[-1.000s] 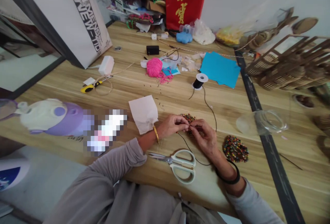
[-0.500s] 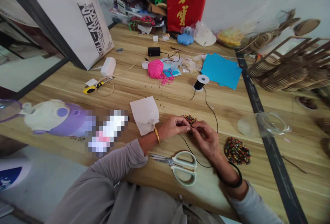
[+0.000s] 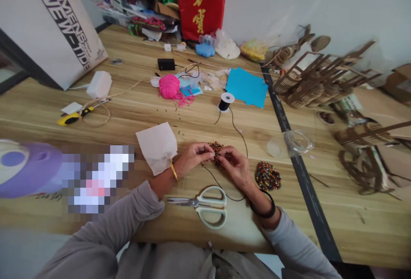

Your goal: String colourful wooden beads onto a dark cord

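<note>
Thumb and fingers of my left hand (image 3: 196, 157) are pinched over the near edge of a pile of small multicoloured beads (image 3: 215, 145). From beneath that hand runs a thin black cord (image 3: 215, 178), with a few beads at its near end. My right hand (image 3: 236, 166) faces it, fingertips also closed in a pinch; whatever tiny thing they hold is too small to make out. The cord curves under my right wrist and back to a white-flanged spool of black cord (image 3: 226, 100). Cream-handled scissors (image 3: 205, 205) lie in front of my hands.
Beaded strands (image 3: 267, 176) lie coiled right of my right hand, near a clear plastic jar (image 3: 293, 142). A white paper sheet (image 3: 157, 146) touches my left wrist. Pink yarn (image 3: 169, 86), blue sheets (image 3: 246, 87) and a yellow cutter (image 3: 69, 118) lie farther off.
The view has swung right, so everything sits farther left. My hands stay pinched above the bead pile, with fingertips slightly farther apart. Beads on the cord now show below my left hand.
</note>
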`<state>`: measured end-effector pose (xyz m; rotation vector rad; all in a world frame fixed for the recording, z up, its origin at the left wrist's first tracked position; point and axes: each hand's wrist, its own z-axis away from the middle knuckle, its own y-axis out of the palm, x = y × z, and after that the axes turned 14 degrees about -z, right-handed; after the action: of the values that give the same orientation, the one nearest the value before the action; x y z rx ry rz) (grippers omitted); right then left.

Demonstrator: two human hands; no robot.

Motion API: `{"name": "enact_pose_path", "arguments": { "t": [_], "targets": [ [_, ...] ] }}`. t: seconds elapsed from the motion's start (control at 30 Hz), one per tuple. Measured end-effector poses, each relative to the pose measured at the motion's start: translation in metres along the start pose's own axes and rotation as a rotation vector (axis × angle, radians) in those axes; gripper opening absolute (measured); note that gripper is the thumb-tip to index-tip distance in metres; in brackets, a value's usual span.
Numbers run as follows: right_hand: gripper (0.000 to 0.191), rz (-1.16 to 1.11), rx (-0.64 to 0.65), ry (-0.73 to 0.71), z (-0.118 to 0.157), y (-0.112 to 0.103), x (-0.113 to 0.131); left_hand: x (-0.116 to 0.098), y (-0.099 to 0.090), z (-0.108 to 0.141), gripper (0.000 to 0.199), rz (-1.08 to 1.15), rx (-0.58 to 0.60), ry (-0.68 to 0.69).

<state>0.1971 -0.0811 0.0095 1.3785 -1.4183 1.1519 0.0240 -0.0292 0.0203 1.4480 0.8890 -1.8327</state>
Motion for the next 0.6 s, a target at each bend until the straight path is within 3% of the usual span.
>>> {"name": "enact_pose_path", "arguments": {
  "t": [0.6],
  "targets": [
    [0.01, 0.022, 0.076, -0.06, 0.0, 0.0001, -0.0047, 0.005, -0.0008, -0.002, 0.018, -0.044, 0.009, 0.011]
  ]
}}
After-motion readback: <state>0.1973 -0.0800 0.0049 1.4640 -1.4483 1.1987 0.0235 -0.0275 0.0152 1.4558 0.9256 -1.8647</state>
